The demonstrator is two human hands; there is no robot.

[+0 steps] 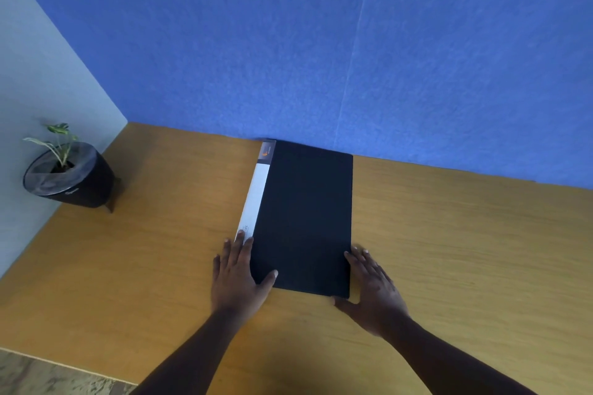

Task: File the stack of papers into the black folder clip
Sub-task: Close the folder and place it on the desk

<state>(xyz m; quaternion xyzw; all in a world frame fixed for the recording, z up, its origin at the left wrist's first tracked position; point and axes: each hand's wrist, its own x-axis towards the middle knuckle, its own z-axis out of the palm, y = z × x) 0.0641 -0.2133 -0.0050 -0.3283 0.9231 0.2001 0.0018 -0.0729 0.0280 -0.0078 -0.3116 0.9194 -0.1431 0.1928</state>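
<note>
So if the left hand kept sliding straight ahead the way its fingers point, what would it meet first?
Nothing new at first: the left hand already lies on the black folder, fingers on its white spine strip. Along that strip, the blue wall looks next, though depth is uncertain.

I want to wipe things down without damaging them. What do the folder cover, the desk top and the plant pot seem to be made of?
The folder cover looks like matte black plastic or coated card: flat, no shine. The desk shows orange-brown wood grain with a soft sheen, likely laminate or veneer. The plant pot looks dark and smooth, maybe plastic or glazed ceramic; I cannot tell which.
</note>
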